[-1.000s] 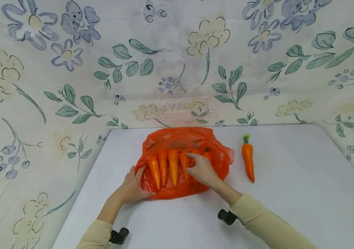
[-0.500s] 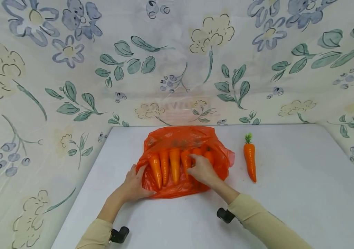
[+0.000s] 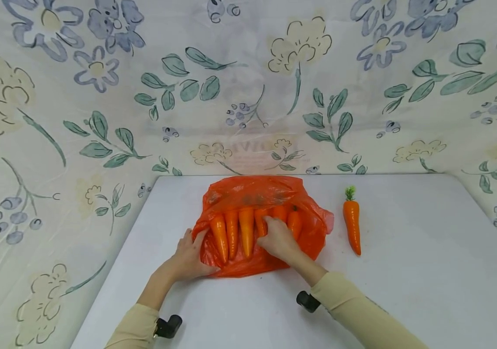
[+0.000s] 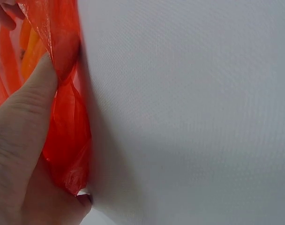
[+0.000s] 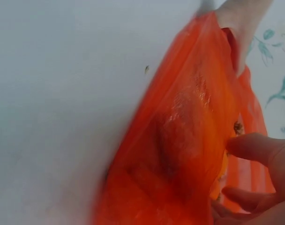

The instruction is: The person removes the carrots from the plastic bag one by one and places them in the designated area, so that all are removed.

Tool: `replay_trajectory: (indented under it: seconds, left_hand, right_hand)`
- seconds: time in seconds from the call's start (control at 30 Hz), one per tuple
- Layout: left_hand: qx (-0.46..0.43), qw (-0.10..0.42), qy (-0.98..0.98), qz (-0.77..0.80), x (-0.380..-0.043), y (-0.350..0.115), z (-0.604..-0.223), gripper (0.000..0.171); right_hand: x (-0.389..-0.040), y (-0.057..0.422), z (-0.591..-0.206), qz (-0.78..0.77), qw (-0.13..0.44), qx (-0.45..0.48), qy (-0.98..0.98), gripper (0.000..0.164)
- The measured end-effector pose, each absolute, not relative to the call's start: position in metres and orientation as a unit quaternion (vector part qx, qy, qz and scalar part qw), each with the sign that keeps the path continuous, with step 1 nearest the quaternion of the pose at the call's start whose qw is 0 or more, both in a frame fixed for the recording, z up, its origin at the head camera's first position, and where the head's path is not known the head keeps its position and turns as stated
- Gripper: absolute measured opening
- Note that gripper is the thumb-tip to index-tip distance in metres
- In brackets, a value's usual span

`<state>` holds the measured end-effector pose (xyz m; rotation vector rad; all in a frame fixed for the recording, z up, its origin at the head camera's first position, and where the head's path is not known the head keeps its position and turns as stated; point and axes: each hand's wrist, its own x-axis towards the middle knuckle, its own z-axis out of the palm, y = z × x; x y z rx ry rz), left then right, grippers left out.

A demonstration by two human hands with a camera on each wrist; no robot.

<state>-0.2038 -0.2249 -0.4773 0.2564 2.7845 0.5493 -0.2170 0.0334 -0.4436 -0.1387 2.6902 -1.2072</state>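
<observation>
A thin red plastic bag (image 3: 252, 191) lies on its side with its mouth toward the person, and several orange carrots (image 3: 246, 232) show side by side inside, tips forward. My left hand (image 3: 189, 257) holds the bag's left edge, thumb along the front and fingers at the upper rim. In the left wrist view the bag's crumpled edge (image 4: 70, 136) sits between thumb and fingers. My right hand (image 3: 280, 241) reaches into the opening over the carrots right of the middle. Its fingers (image 5: 250, 147) are spread apart beside the bag's rim in the right wrist view, partly overlapping the carrots.
A single carrot (image 3: 352, 228) with a green leafy top lies on the white table (image 3: 414, 252) to the right of the bag. Floral-patterned sheeting (image 3: 248, 97) rises behind the table and along its sides.
My right hand has shifted slightly left and in over the carrots, uncovering more of the rightmost carrot. The left hand stays at the bag's left edge. The head view has shifted slightly.
</observation>
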Motion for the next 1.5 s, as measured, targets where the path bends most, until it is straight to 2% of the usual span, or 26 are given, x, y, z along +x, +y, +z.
replay_trajectory:
  seconds: [0.23,0.4,0.63,0.8,1.0,1.5]
  left_hand:
    - [0.086,0.149,0.967,0.190,-0.205,-0.223,-0.478,0.110]
    - [0.083,0.151,0.966,0.191,-0.204,-0.221,-0.477,0.110]
    - [0.090,0.145,0.967,0.188,-0.205,-0.220,-0.475,0.110]
    - [0.093,0.141,0.968,0.183,-0.205,-0.220,-0.475,0.109]
    - [0.084,0.155,0.966,0.188,-0.205,-0.221,-0.475,0.111]
    - [0.079,0.158,0.965,0.192,-0.205,-0.221,-0.476,0.111]
  right_hand:
    - [-0.218,0.025,-0.447,-0.381,0.064,-0.016,0.922,0.058]
    - [-0.214,0.020,-0.449,-0.345,0.054,-0.030,0.937,0.054]
    - [-0.209,0.017,-0.456,-0.315,0.047,-0.039,0.947,0.061]
    - [-0.210,0.012,-0.456,-0.315,0.026,-0.023,0.948,0.055]
    - [-0.212,0.003,-0.456,-0.303,0.031,0.009,0.952,0.062]
    - [-0.212,-0.003,-0.462,-0.245,0.014,-0.005,0.970,0.055]
